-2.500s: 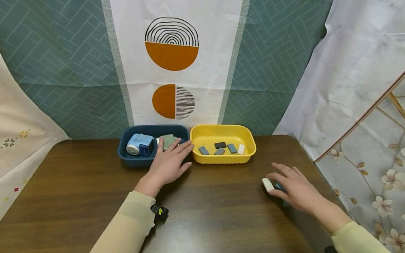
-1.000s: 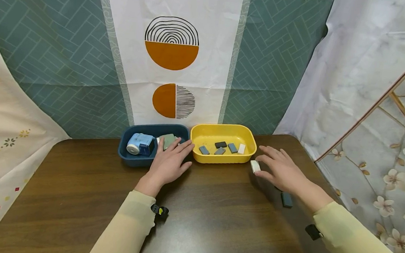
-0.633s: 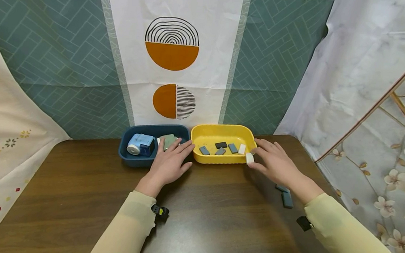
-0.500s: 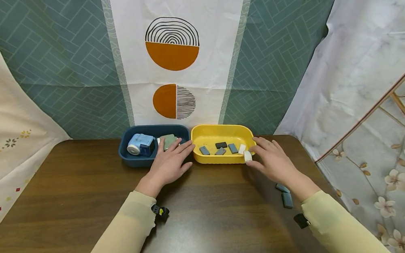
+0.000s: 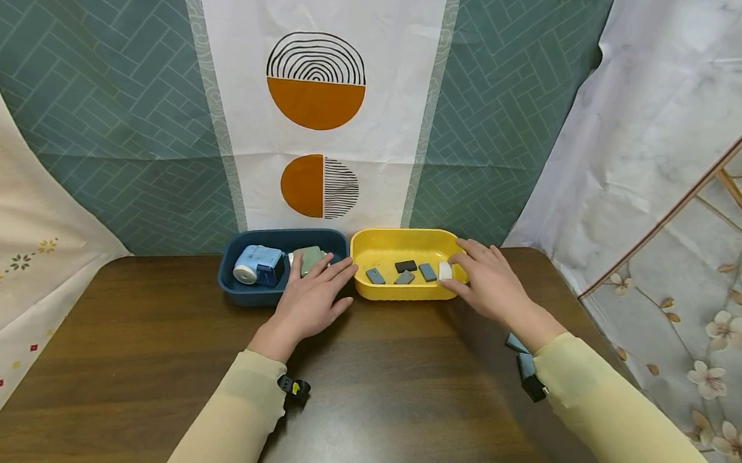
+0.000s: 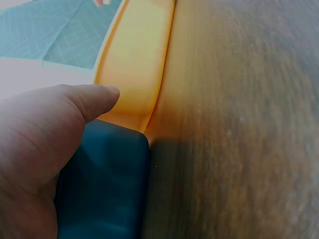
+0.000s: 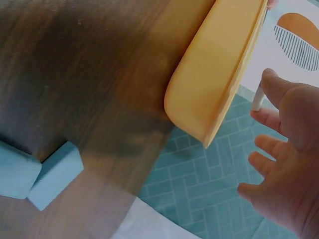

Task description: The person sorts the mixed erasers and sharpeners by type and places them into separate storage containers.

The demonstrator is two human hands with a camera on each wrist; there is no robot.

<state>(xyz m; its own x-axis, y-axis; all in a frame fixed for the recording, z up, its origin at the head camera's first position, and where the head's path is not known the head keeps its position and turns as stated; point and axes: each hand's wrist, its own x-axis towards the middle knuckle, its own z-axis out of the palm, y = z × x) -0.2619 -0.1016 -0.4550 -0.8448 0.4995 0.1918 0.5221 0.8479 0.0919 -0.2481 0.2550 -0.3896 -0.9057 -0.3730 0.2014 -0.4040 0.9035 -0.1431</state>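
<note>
My right hand (image 5: 487, 284) pinches a small white block (image 7: 258, 98) between thumb and index finger, over the right end of the yellow tray (image 5: 398, 294). The other fingers spread apart in the right wrist view. Inside the tray lie several small grey-blue blocks (image 5: 427, 272) and a black one (image 5: 406, 265); a white one there is overlapped by the held block. My left hand (image 5: 311, 296) rests at the right end of the dark blue tray (image 5: 247, 298), fingers extended toward where the two trays meet. In the left wrist view its thumb (image 6: 99, 99) reaches above the trays.
Inside the dark blue tray sit a light blue packet (image 5: 259, 262) and a sage green item (image 5: 310, 255), partly covered by the left hand. Two grey-blue blocks (image 7: 57, 175) lie on the wooden table (image 5: 395, 398) beneath the right forearm. Patterned cloths hang behind and beside the table.
The right hand has carried the white block leftward from the table's right side to over the yellow tray, uncovering two grey-blue blocks. The left hand stays put.
</note>
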